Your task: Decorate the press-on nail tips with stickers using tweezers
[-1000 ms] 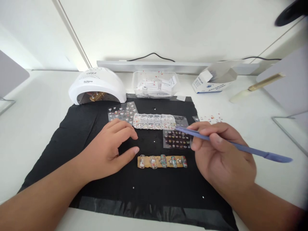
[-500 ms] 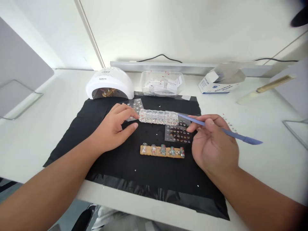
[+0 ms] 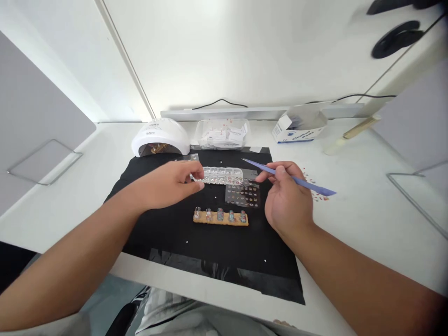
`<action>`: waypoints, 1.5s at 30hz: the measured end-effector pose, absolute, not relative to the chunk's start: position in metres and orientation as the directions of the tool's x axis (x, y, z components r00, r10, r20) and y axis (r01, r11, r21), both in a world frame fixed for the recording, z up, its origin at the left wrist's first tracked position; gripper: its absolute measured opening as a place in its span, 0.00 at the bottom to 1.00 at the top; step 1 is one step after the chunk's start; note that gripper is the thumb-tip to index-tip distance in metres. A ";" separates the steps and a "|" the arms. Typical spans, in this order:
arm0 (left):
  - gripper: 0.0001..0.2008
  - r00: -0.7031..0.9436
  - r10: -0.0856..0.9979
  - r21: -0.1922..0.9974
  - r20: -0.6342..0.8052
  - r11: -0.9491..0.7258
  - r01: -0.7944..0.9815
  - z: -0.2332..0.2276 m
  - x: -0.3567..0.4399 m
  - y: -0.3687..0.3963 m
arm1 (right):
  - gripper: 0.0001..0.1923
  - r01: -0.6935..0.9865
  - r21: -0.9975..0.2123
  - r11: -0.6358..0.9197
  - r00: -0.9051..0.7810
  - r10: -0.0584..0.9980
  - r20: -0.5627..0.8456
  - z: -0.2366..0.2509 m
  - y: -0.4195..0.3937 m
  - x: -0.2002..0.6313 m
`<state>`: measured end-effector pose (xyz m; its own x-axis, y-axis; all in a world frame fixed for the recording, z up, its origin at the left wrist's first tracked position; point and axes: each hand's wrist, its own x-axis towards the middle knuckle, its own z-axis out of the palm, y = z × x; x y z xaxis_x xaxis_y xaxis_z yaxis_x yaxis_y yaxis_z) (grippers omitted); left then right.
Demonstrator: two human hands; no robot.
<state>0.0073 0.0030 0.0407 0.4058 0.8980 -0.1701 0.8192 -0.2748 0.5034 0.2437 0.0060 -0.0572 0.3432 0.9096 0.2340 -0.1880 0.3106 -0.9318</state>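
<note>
My right hand holds slim purple tweezers in a pinch, their fine tip pointing left above the far right end of a clear rhinestone case. Small compartments with glittery bits show in the case. My left hand has its curled fingers and thumb around the left end of the case, partly covering it. Nearer to me lies a tan strip bearing several clear and decorated false nails. A sticker sheet lies by the right end of the case.
A black mat covers the white table. At the back stand a white nail lamp, a clear tub with packets and an alcohol pad box. Small coloured pieces lie right of the mat, and a metal bookend stands farther right.
The view has shifted and tilted up. My left hand has moved over the left end of the rhinestone case, its fingers more curled. The tweezers' tip has lifted away from the case.
</note>
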 end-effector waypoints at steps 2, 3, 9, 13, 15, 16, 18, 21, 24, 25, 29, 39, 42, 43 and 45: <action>0.11 0.424 0.858 0.502 -0.290 -0.241 0.830 0.035 0.018 0.012 | 0.09 -0.195 -0.938 0.285 0.354 0.913 0.204 -0.059 0.008 0.243; 0.12 0.436 0.834 0.509 -0.338 -0.228 0.830 0.033 0.023 0.016 | 0.08 -0.199 -0.941 0.272 0.355 0.915 0.189 -0.060 0.009 0.243; 0.20 0.442 0.774 0.576 -0.454 -0.124 0.808 0.030 0.058 0.029 | 0.09 -0.221 -0.949 0.225 0.343 0.929 0.140 -0.067 0.010 0.241; 0.23 0.422 0.785 0.651 -0.454 -0.031 0.758 0.026 0.071 0.031 | 0.08 -0.244 -0.948 0.204 0.326 0.938 0.117 -0.066 0.009 0.239; 0.23 0.421 0.791 0.694 -0.444 0.007 0.720 0.023 0.072 0.032 | 0.08 -0.263 -0.945 0.196 0.320 0.942 0.107 -0.065 0.008 0.238; 0.23 0.417 0.797 0.713 -0.436 0.023 0.701 0.020 0.072 0.032 | 0.08 -0.273 -0.942 0.194 0.317 0.943 0.103 -0.065 0.008 0.238; 0.22 0.408 0.814 0.746 -0.413 0.045 0.664 0.016 0.070 0.033 | 0.08 -0.293 -0.937 0.193 0.310 0.946 0.098 -0.065 0.009 0.237; 0.21 0.400 0.840 0.791 -0.366 0.054 0.610 0.009 0.070 0.035 | 0.08 -0.326 -0.926 0.192 0.297 0.950 0.093 -0.066 0.010 0.237; 0.16 0.384 0.862 0.808 -0.330 0.047 0.588 0.006 0.075 0.037 | 0.09 -0.371 -0.907 0.197 0.290 0.953 0.089 -0.066 0.010 0.237; 0.14 0.375 0.869 0.805 -0.323 0.044 0.592 0.005 0.077 0.038 | 0.09 -0.387 -0.900 0.202 0.292 0.952 0.088 -0.066 0.010 0.237; 0.09 0.346 0.882 0.779 -0.321 0.038 0.626 0.003 0.085 0.043 | 0.09 -0.441 -0.868 0.228 0.321 0.943 0.085 -0.063 0.012 0.237; 0.06 0.209 0.978 0.909 -0.015 -0.074 0.410 -0.002 0.046 0.018 | 0.08 -0.518 -0.784 0.341 0.291 0.933 0.214 -0.046 0.007 0.243; 0.07 0.164 0.980 0.947 0.113 -0.156 0.280 0.001 0.038 -0.004 | 0.08 -0.526 -0.770 0.360 0.185 0.933 0.310 -0.034 -0.009 0.243; 0.08 0.162 0.976 0.953 0.148 -0.184 0.241 0.001 0.037 -0.012 | 0.09 -0.523 -0.770 0.364 0.143 0.929 0.342 -0.030 -0.015 0.243; 0.10 0.172 0.962 0.957 0.211 -0.239 0.166 0.001 0.035 -0.024 | 0.09 -0.520 -0.760 0.391 0.087 0.909 0.408 -0.024 -0.026 0.242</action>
